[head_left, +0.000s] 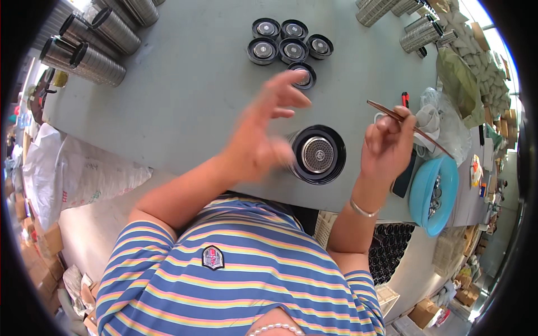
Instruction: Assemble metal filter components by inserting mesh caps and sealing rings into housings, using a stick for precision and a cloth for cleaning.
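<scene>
My left hand [259, 129], a little blurred, has its fingers spread and holds nothing. It hovers just left of a large black round container [339, 162], whose top faces up with a perforated metal disc [318, 154] inside the rim. Whether the thumb touches that container I cannot tell. To its right, my right hand [388, 143] grips a thin reddish-brown stick [430, 139], slanting down to the right. Beyond my left fingertips several black caps with metal discs [293, 50] stand in a cluster; the fingers partly cover the nearest cap [305, 81].
Metal cylinders stand at the far left [101, 64] and far right [420, 36] of the grey table [185, 67]. On the right are a blue basin [417, 196] with shiny metal pieces, clear plastic bags [448, 120] and a red-black tool [405, 99]. A white sack [95, 173] hangs at the left edge.
</scene>
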{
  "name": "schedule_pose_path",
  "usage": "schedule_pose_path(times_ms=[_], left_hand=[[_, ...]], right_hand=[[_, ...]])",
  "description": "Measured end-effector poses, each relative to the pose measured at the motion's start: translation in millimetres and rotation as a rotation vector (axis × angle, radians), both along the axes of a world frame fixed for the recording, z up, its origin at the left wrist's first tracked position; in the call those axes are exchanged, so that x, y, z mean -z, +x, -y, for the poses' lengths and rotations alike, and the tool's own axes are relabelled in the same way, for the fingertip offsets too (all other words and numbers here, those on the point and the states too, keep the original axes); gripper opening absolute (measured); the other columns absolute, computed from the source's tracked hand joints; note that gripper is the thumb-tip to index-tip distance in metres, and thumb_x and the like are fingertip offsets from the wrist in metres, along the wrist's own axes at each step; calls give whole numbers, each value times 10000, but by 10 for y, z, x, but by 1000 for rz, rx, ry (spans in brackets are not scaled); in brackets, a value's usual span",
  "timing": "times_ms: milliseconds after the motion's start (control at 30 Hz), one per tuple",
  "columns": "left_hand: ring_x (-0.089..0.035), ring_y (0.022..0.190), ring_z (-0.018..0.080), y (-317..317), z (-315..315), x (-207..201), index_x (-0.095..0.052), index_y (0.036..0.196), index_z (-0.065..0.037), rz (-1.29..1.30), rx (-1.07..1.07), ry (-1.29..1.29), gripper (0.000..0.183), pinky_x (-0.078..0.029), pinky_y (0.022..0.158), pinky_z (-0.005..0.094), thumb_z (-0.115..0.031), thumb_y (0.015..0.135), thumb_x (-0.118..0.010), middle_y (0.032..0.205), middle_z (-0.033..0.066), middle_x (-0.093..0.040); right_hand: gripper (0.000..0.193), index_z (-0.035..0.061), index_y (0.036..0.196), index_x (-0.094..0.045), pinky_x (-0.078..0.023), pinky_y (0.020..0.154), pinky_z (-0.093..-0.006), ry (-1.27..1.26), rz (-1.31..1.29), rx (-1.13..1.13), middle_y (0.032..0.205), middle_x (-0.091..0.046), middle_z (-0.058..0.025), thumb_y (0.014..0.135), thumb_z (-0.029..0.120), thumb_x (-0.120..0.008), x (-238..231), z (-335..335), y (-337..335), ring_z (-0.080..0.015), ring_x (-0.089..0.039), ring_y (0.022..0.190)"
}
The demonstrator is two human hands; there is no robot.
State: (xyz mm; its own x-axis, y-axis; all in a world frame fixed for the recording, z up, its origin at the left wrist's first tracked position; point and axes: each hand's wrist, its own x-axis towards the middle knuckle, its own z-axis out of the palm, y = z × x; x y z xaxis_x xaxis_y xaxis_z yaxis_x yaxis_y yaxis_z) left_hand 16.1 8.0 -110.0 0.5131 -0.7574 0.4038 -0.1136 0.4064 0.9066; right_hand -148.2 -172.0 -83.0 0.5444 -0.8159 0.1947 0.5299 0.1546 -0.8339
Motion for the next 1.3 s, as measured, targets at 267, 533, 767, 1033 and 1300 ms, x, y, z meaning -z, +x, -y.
schedule_pose_path(times_ms=[267, 533, 767, 1033, 1300], left_hand=[[-657, 1142, 278, 388, 715, 645, -541, 1300, -60, 501, -449, 579, 766, -539, 933, 409, -431, 722, -881, 1267, 109, -648], [-570, 779, 96, 428, 469, 82, -651, 1284, -82, 14, -439, 298, 663, -486, 667, 258, -260, 687, -879, 1141, 37, -670], [-637, 921, 184, -25, -157, -777, -685, 1238, -43, 566, -27, 138, 671, -510, 732, 285, -284, 647, -892, 1132, 90, -663], [-623, 1062, 308, -88, -223, -720, -677, 1248, -10, 720, -103, 130, 694, -519, 914, 392, -340, 683, -907, 1158, 151, -634], [-636, 990, 317, -175, -193, -664, -667, 1204, 0, 711, -97, 176, 593, -543, 838, 391, -307, 735, -861, 1148, 176, -607]], right_hand=[[340, 20, 1010, -664, -331, 467, -209, -25, -448, 235, 694, -653, -43, 1098, 308, -506, 1002, 273, 139, -59, -467, 516], [367, 18, 968, -665, -331, 475, -208, -6, -397, 308, 672, -624, -31, 1098, 321, -505, 981, 275, 140, -57, -462, 529], [424, 21, 935, -651, -324, 458, -217, -22, -258, 522, 627, -592, -37, 1080, 396, -517, 761, 278, 79, -81, -468, 507], [514, 0, 962, -611, -376, 451, -239, -612, 21, 320, 725, -636, -119, 1093, 472, -454, -314, -295, -205, -139, -512, 503], [187, -7, 828, -666, -416, 521, -282, -934, -413, 128, 697, -659, -66, 943, 141, -679, -650, -485, 2, -153, -556, 551]])
